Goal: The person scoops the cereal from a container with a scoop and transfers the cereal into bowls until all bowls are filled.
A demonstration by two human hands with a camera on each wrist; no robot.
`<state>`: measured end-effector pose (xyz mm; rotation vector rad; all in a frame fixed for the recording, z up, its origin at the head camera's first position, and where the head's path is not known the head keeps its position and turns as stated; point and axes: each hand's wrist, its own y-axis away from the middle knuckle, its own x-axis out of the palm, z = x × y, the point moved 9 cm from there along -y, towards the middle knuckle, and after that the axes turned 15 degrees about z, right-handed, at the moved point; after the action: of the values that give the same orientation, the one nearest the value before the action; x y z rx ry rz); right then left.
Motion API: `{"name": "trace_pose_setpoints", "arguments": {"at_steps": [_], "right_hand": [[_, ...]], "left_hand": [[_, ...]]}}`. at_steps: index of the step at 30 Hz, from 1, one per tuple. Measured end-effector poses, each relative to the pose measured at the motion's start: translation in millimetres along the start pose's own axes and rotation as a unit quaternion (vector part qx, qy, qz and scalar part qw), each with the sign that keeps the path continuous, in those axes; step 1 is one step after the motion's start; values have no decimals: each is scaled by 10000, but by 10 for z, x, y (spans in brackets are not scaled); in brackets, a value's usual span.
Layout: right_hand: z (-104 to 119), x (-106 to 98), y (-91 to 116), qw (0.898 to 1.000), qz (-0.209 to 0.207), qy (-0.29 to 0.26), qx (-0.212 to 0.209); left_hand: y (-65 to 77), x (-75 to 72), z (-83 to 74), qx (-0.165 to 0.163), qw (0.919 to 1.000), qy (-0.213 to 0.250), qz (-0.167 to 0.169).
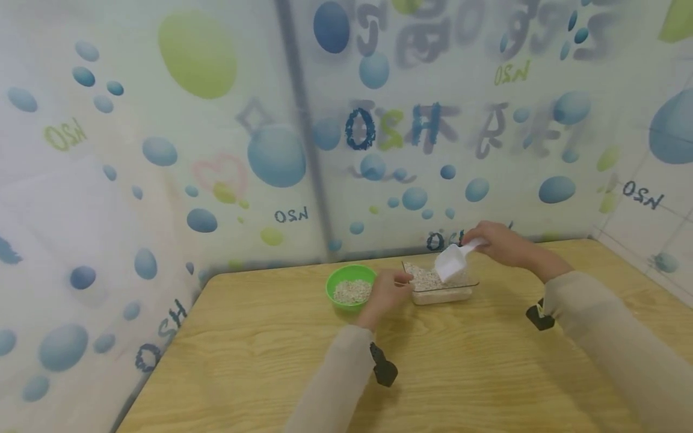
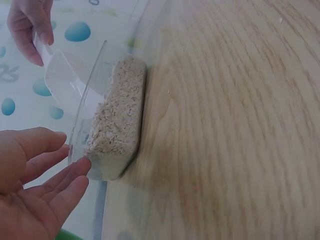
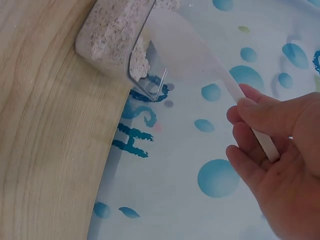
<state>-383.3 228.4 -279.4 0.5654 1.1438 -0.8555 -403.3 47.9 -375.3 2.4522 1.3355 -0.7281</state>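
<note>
A white scoop [image 1: 450, 263] is gripped by its handle in my right hand [image 1: 494, 242]; the right wrist view shows the thumb and fingers around the handle [image 3: 261, 140]. The scoop's head tilts down into a clear rectangular container [image 2: 102, 172] of pale flakes like oats [image 2: 120, 107]. At the container's left end, my left hand [image 1: 385, 296] has its fingertips [image 2: 80, 167] against the wall near the rim, with fingers only slightly bent. Just left of that hand stands a green bowl [image 1: 334, 299] with similar flakes in it, partly hidden by the hand.
Both vessels stand near the back edge of a wood-grain table [image 1: 260, 361]. Behind it rises a pale curtain-like wall [image 1: 260, 240] printed with blue and green drops. Dark wrist straps [image 1: 384, 368] sit on both forearms.
</note>
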Motion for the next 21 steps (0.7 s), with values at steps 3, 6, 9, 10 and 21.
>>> {"name": "trace_pose_setpoints", "arguments": {"at_steps": [3, 6, 9, 10, 21], "right_hand": [[-11, -6, -9, 9998, 111, 139, -22], [-5, -18, -27, 9989, 222, 400, -67], [25, -51, -60, 9976, 278, 625, -96], [39, -64, -73, 9971, 287, 704, -92], [156, -124, -192, 9914, 398, 1246, 28]], "left_hand": [[-5, 18, -1, 12, 10000, -21, -24], [-3, 29, -10, 7, 10000, -42, -37], [-11, 35, 13, -40, 10000, 44, -29], [-15, 39, 21, -46, 10000, 75, -26], [-6, 41, 37, -54, 9998, 201, -45]]}}
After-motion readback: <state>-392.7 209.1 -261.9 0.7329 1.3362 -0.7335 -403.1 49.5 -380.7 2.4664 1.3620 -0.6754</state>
